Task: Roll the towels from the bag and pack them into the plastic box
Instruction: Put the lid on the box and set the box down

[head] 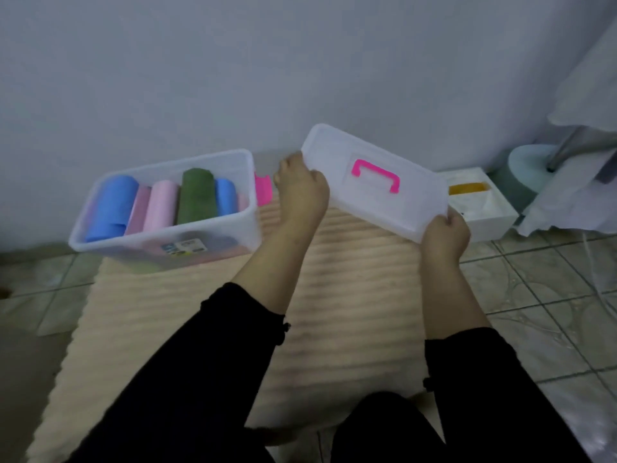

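Here both hands carry the lid. Left hand [302,188] curled over the lid's far-left corner, fingers wrapped on the rim; right hand [445,237] pinching the near-right corner, thumb on top. The lid [377,195] is translucent, held in the air, tilted, its long axis running from upper left to lower right across the view, pink handle [375,175] facing up and following the same line. Black sleeves on both forearms. To the left, well apart from the lid, the plastic box [160,242] stands open on a ribbed beige mat [334,312], hard by the wall; its long axis lies roughly left to right, slightly skewed. Inside, rolled towels [160,205] packed side by side, blue, pink, green, blue again, their axes running across the box's width, ends pointing toward the wearer and the wall. A pink latch [263,188] shows at the box's right end. Behind the lid, a white square container [484,222] with something yellow in it on the tiled floor; no bag that I can identify. Judgement: rolling and packing look finished, closing is the step in hand. Next move would call for swinging the lid leftward, levelling it, turning its long axis to match the box, then seating it and pressing the latches.
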